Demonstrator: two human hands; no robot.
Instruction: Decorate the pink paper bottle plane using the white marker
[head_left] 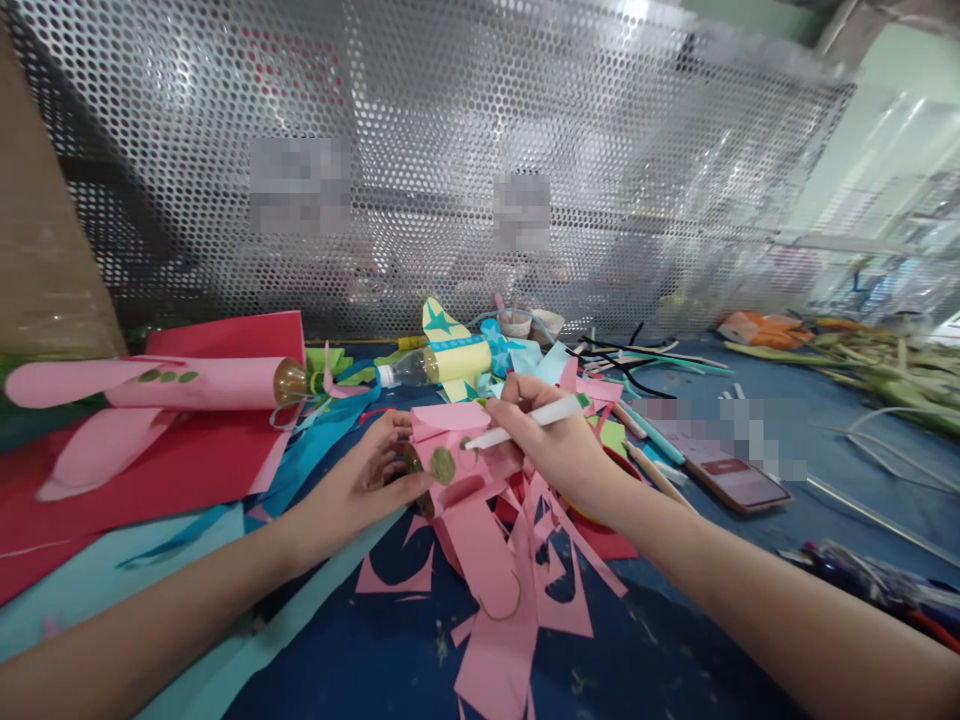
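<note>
My left hand [390,468] is wrapped round the left end of a pink paper-covered bottle [461,450], its thumb along the near side. Round olive-green spots mark the pink paper, and a long pink flap [484,555] hangs from it toward me. In my right hand [551,430] is a white marker [521,422], pinched between the fingers and slanting down to the left. The marker's left tip is at the pink surface, close to a green spot; whether it touches I cannot tell.
A pink paper plane [199,382] lies on red sheets [82,490] at left. Behind my hands is a yellow-and-blue bottle plane [457,360]. A phone [731,470] and pens are at right; pink scraps [499,660] lie in front. A perforated metal screen [450,130] stands behind.
</note>
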